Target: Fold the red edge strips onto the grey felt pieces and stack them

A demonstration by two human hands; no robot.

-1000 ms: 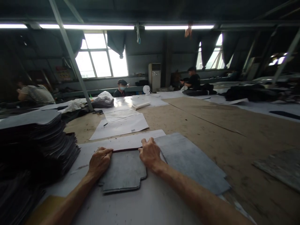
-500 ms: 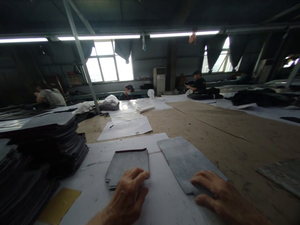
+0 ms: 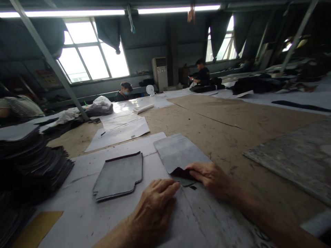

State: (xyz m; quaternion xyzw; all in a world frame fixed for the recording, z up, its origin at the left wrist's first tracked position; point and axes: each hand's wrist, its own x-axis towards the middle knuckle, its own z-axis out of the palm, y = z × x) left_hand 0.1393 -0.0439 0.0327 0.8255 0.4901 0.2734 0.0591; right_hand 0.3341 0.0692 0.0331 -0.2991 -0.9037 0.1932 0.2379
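Your right hand [image 3: 210,177] pinches the grey sheet's [image 3: 178,151] lifted near edge; your left hand [image 3: 155,206] rests flat and released, with bare bench [image 3: 232,127] beyond.

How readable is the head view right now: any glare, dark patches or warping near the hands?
Head view: windows and ceiling tube lights blow out white; the dark stack at left sinks into shadow, layers barely separable. Wide-angle bend curves the roof beams and stretches the edges. Left hand, right hand and the grey sheet are evenly lit and fairly sharp.
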